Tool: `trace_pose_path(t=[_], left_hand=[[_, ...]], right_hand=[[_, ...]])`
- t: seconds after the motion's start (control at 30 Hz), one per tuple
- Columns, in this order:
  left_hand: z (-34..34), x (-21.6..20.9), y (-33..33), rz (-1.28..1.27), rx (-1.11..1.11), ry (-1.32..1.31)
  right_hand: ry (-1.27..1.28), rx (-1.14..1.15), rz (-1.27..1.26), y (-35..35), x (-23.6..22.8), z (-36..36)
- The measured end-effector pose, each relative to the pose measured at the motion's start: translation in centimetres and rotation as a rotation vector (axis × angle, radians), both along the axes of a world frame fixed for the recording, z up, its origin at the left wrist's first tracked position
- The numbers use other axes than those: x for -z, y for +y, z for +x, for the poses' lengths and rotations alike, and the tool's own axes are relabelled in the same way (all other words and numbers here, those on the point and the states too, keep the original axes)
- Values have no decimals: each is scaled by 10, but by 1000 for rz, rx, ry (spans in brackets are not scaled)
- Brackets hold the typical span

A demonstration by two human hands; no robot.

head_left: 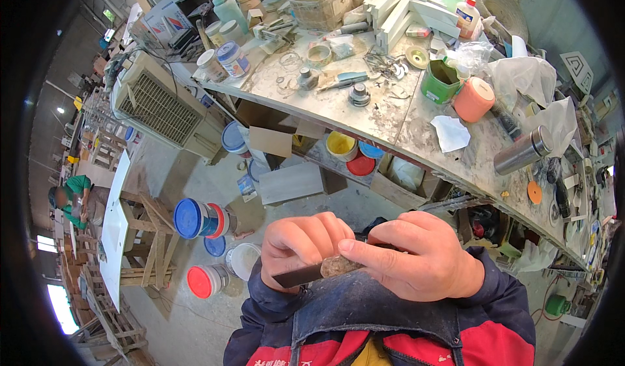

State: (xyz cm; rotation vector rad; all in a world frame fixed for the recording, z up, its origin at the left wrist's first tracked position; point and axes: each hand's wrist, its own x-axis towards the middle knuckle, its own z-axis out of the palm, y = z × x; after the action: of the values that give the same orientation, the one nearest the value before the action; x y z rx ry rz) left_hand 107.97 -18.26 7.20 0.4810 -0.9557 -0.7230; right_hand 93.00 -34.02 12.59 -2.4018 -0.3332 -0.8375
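Note:
Close to my chest, my two hands are brought together. My left hand [303, 244] is closed, fingers curled, around a dark flat strip [297, 277] whose end sticks out below the fingers. Against that strip lies a brownish, rough-looking piece [338, 266] with rounded edges. My right hand [423, 257] is closed too, its index fingertip pressing on the brownish piece. Its other fingers are curled, and what lies behind them is partly hidden. Whether the strip and the brownish piece are joined, I cannot tell.
Beyond my hands stands a dusty workbench [390, 122] with a steel flask [523, 150], a green container [441, 81] and an orange roll [474, 99]. Lidded buckets [187, 218] stand on the floor at left. Farther left, a person in green [77, 197] is beside a white panel [116, 229].

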Motion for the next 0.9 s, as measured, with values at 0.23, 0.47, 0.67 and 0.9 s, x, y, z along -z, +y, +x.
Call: trace_pose_path(t=[0.23,0.47,0.67,0.9], left_hand=[[2,-2,0,-88,117,56],[-5,-12,9,38,-27,134],[-2,-8,-1,-24,-126,90],[2,-4,-7,-49,-120,-108]], right_hand=[[40,53,-37,0,-7,-1],[-34,152,141,-14,-14,-3],[5,9,89,-1,-5,-1],[37,29,34,3,-2,-5]])
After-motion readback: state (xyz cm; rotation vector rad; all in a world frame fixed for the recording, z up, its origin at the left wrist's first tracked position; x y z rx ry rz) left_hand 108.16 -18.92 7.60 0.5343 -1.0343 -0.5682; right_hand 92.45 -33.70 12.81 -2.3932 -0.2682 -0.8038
